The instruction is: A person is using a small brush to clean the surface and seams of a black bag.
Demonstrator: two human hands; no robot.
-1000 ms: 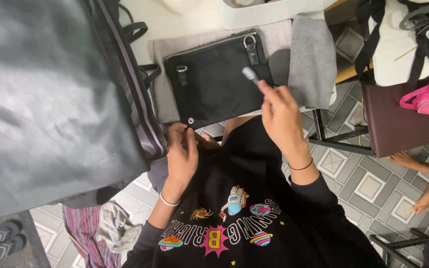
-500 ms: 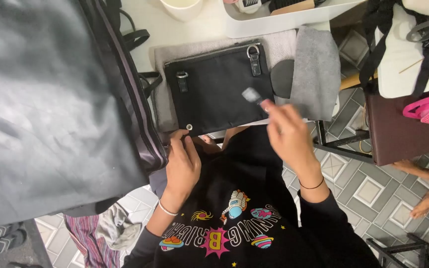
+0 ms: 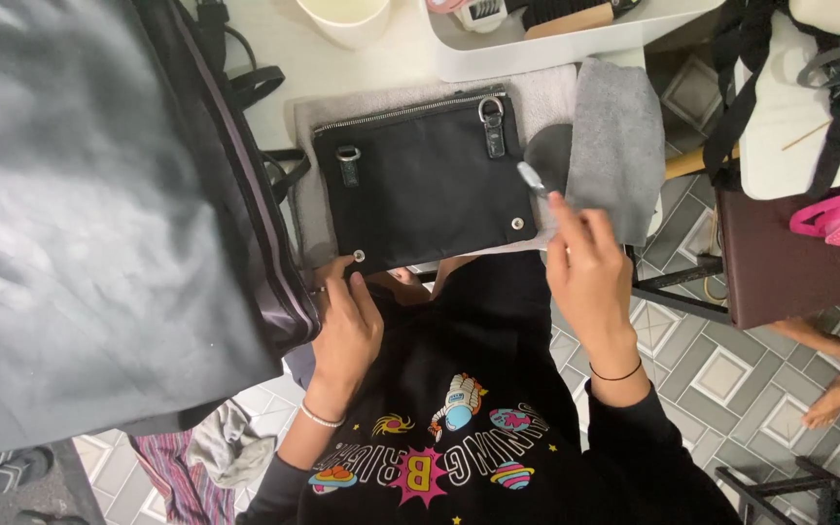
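The left hand (image 3: 347, 331) presses curled fingers on the black zip pouch's (image 3: 425, 180) lower corner, while the raised right hand (image 3: 590, 277) pinches a small grey tool (image 3: 531, 178).

The setting is a small bag-care or leather-goods workshop. A white worktable (image 3: 391, 73) carries a black zippered pouch (image 3: 425, 175) on a grey felt mat (image 3: 308, 185), with a grey cloth (image 3: 619, 146) over its right edge. A white tray (image 3: 537, 53) at the far edge holds brushes. A large grey bag (image 3: 89, 214) fills the left side. The floor (image 3: 731, 379) is patterned tile.
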